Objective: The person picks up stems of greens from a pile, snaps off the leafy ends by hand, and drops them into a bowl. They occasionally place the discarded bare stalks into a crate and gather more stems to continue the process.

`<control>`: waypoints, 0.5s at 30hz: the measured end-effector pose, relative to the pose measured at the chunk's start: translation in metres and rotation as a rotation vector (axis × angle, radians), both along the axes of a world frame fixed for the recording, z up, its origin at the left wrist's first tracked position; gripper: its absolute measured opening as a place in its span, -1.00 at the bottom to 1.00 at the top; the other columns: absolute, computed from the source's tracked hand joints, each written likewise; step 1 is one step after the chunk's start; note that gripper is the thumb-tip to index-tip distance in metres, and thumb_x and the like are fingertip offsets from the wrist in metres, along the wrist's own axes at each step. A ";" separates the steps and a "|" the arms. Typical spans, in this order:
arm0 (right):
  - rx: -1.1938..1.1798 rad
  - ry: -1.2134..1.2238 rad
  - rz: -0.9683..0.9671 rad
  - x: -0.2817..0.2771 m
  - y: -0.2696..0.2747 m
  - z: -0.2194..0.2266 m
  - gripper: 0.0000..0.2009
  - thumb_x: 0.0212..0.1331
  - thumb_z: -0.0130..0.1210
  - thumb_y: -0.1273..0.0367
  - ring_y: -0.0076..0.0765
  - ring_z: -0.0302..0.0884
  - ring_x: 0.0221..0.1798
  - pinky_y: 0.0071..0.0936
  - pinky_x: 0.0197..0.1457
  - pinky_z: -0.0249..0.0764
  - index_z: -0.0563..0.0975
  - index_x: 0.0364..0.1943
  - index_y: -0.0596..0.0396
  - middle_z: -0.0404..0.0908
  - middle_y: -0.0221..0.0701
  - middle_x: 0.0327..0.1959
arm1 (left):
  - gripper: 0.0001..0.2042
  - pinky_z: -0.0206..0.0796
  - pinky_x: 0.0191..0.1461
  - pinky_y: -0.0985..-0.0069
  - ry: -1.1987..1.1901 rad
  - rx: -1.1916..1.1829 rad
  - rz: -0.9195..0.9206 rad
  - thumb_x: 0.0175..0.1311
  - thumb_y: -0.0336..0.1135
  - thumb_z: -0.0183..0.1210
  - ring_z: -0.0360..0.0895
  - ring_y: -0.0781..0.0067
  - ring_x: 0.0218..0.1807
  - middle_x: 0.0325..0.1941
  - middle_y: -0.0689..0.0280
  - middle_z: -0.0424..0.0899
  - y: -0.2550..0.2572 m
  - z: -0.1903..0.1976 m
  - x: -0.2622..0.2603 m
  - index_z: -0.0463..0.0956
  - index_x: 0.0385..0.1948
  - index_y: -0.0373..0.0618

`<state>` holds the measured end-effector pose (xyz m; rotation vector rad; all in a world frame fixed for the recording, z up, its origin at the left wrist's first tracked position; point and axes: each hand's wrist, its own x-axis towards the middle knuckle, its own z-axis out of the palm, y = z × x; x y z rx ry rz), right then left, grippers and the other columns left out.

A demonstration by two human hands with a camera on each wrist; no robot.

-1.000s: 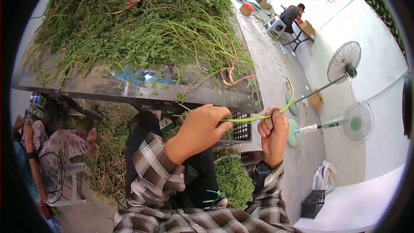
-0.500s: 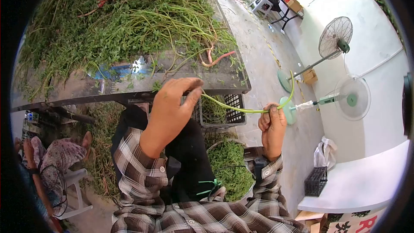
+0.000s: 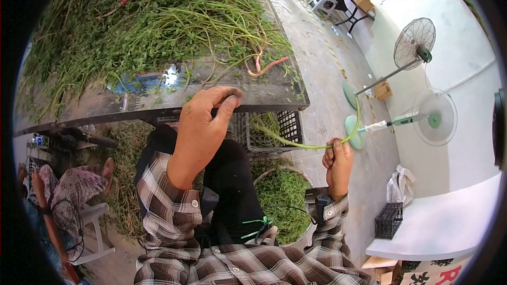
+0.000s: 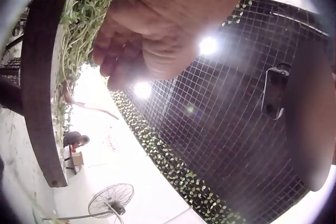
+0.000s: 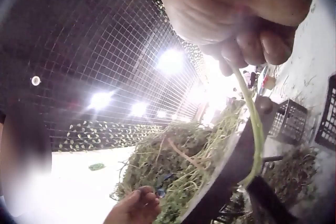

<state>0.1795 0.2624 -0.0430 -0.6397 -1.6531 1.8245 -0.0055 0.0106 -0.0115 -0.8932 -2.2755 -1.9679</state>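
My right hand point(image 3: 338, 168) pinches a long green stem point(image 3: 309, 146) between thumb and fingers. One part curves up past the fingers; the longer part runs left and blurs toward its free end, over the black crate. In the right wrist view the stem point(image 5: 254, 121) hangs from the curled fingers. My left hand point(image 3: 203, 129) is near the table's front edge, its thumb tip close to the index finger and the fingers curled, apart from the stem. Nothing shows between its fingertips. A large heap of leafy green stems point(image 3: 158, 31) covers the table.
The dark table point(image 3: 211, 95) has a pinkish stem point(image 3: 269, 67) near its right corner. Below are a black crate point(image 3: 290, 126) and a round tub of greens point(image 3: 285, 206). Two fans, one a wire-guarded fan point(image 3: 414, 42), stand at right. A seated person point(image 3: 79, 190) is at left.
The left hand let go of the stem's left end and drew away to the left. That end now swings free, while the right hand keeps its pinch. The head view shifted.
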 end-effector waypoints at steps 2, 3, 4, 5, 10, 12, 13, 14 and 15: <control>0.026 -0.061 0.006 0.007 0.011 -0.009 -0.80 0.27 -0.08 0.27 -0.74 -0.05 -0.74 -0.72 -0.71 -0.10 0.37 -0.37 0.13 0.16 -0.60 -0.71 | -0.81 0.34 -0.13 0.55 -0.016 0.043 -0.004 0.25 -0.39 0.01 0.54 0.47 -0.23 -0.32 0.24 0.60 0.000 0.000 0.000 0.52 -0.23 -0.29; 0.035 -0.078 -0.024 0.010 0.016 -0.014 -0.80 0.27 -0.08 0.27 -0.74 -0.04 -0.74 -0.72 -0.72 -0.09 0.38 -0.37 0.12 0.16 -0.60 -0.71 | -0.81 0.34 -0.13 0.55 -0.016 0.045 0.004 0.25 -0.39 0.01 0.54 0.47 -0.23 -0.32 0.24 0.60 0.000 0.000 -0.001 0.52 -0.23 -0.29; 0.044 -0.094 -0.054 0.012 0.021 -0.018 -0.80 0.27 -0.08 0.27 -0.74 -0.04 -0.74 -0.72 -0.72 -0.08 0.38 -0.38 0.12 0.16 -0.60 -0.71 | -0.82 0.34 -0.13 0.55 -0.012 0.049 0.001 0.25 -0.40 0.02 0.54 0.47 -0.23 -0.33 0.23 0.60 -0.001 -0.001 -0.001 0.52 -0.24 -0.30; 0.045 -0.093 -0.047 0.014 0.026 -0.022 -0.80 0.27 -0.08 0.27 -0.74 -0.04 -0.74 -0.72 -0.72 -0.08 0.38 -0.38 0.12 0.16 -0.60 -0.71 | -0.82 0.34 -0.13 0.55 -0.008 0.053 -0.002 0.24 -0.41 0.02 0.54 0.47 -0.24 -0.33 0.23 0.60 -0.001 -0.001 -0.002 0.52 -0.25 -0.30; 0.070 -0.177 -0.101 0.003 0.055 -0.057 -0.80 0.27 -0.10 0.28 -0.72 0.06 -0.73 -0.72 -0.71 0.02 0.39 -0.37 0.12 0.21 -0.57 -0.69 | -0.84 0.34 -0.14 0.54 0.020 0.037 0.016 0.22 -0.42 0.02 0.53 0.47 -0.25 -0.35 0.24 0.59 0.000 -0.001 -0.001 0.52 -0.27 -0.31; 0.143 -0.225 -0.087 -0.019 0.072 -0.073 -0.80 0.26 -0.09 0.26 -0.69 0.10 -0.73 -0.71 -0.72 0.07 0.39 -0.36 0.12 0.24 -0.56 -0.68 | -0.84 0.33 -0.14 0.53 0.046 0.024 0.026 0.22 -0.43 0.03 0.53 0.47 -0.25 -0.36 0.25 0.59 0.000 -0.002 -0.001 0.53 -0.28 -0.30; 0.213 -0.275 -0.080 -0.030 0.081 -0.082 -0.79 0.25 -0.07 0.25 -0.66 0.14 -0.73 -0.70 -0.72 0.12 0.40 -0.34 0.11 0.27 -0.55 -0.67 | -0.84 0.33 -0.15 0.53 0.041 0.023 0.029 0.22 -0.42 0.03 0.52 0.46 -0.26 -0.37 0.25 0.59 0.000 -0.004 -0.001 0.52 -0.29 -0.30; 0.185 -0.328 -0.026 -0.037 0.093 -0.097 -0.79 0.25 -0.08 0.26 -0.64 0.26 -0.68 -0.67 -0.69 0.24 0.43 -0.26 0.12 0.37 -0.50 -0.62 | -0.84 0.32 -0.16 0.52 0.039 0.022 0.032 0.22 -0.42 0.03 0.52 0.44 -0.27 -0.38 0.25 0.59 0.000 -0.004 -0.001 0.52 -0.29 -0.30; 0.262 -0.474 0.043 -0.040 0.109 -0.113 -0.75 0.23 -0.07 0.26 -0.65 0.31 -0.65 -0.65 -0.68 0.29 0.43 -0.17 0.14 0.43 -0.46 -0.58 | -0.84 0.32 -0.16 0.52 0.048 0.025 0.037 0.22 -0.42 0.03 0.52 0.44 -0.27 -0.38 0.25 0.59 -0.001 -0.003 -0.001 0.52 -0.29 -0.30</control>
